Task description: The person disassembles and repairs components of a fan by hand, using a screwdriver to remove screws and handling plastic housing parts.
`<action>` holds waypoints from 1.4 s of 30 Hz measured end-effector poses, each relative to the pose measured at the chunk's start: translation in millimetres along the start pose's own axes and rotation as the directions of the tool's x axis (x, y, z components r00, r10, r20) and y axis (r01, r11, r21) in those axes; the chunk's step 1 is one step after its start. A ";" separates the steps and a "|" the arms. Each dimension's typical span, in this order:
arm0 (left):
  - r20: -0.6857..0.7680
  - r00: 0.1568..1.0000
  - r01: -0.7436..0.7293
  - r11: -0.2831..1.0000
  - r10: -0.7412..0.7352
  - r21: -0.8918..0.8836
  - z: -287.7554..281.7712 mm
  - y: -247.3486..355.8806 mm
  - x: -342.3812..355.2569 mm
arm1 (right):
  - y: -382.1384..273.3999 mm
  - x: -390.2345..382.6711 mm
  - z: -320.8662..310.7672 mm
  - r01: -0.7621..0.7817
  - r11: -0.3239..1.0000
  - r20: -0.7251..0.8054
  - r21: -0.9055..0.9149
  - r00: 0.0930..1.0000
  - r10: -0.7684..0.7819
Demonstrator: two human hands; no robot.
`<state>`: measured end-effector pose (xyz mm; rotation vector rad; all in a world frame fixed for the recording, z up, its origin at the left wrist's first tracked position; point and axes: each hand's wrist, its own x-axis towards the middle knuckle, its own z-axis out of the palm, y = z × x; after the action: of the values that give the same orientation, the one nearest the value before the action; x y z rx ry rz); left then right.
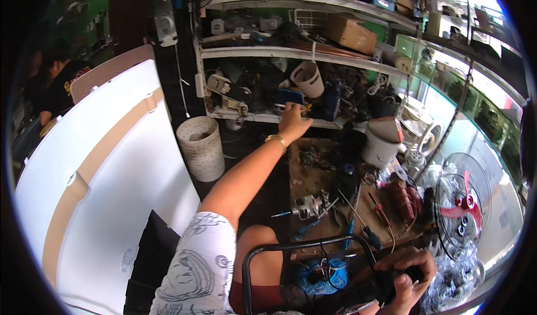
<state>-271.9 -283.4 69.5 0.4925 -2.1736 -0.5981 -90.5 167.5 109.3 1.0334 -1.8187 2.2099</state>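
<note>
My left hand (293, 119) reaches to the lowest visible shelf, fingers curled at a blue flat object (286, 96); a small yellow piece (306, 108) is beside it. My right hand (411, 281) grips a black part (389, 287) at the lower right, next to a bent black tubular frame (313, 241) over my legs. Below my left arm's reach, a wooden board (307, 178) holds a metal mechanism (307, 208), several screwdrivers (378, 207) and a dark red part (401, 200).
White panels (106, 203) stand left, a spotted bin (198, 153) beside them. Cluttered metal shelves (251, 52) fill the back, with a white bucket (380, 147) below. A fan (461, 208) and bagged parts (447, 281) stand right. Another person (64, 83) is at the far left.
</note>
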 end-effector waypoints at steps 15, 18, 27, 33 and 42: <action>-0.108 0.994 -0.003 0.956 0.036 0.295 53.2 -33.7 111.5 | 14.3 14.1 42.1 0.004 0.709 -0.185 0.705 0.967 0.178; -0.125 0.991 -0.003 0.952 0.043 0.307 65.9 -32.7 134.6 | 9.3 35.1 31.8 0.145 0.983 0.071 0.112 0.986 -0.153; -0.004 0.982 -0.186 0.979 0.187 0.080 98.2 -68.3 177.3 | 31.2 40.6 25.0 0.170 0.979 0.091 0.108 0.979 -0.180; -0.228 0.915 -0.319 0.943 0.332 0.089 67.0 -35.1 201.5 | 39.7 41.9 25.6 0.212 0.960 0.062 0.183 0.972 -0.227; -0.389 0.881 -0.210 0.959 0.270 0.189 -12.4 -13.6 205.5 | 30.2 39.3 4.9 0.211 0.969 0.211 0.128 0.949 -0.234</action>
<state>-382.5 -406.1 193.1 0.3735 -1.8371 -0.1796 -132.9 141.5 106.1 1.4844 -1.5820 2.1440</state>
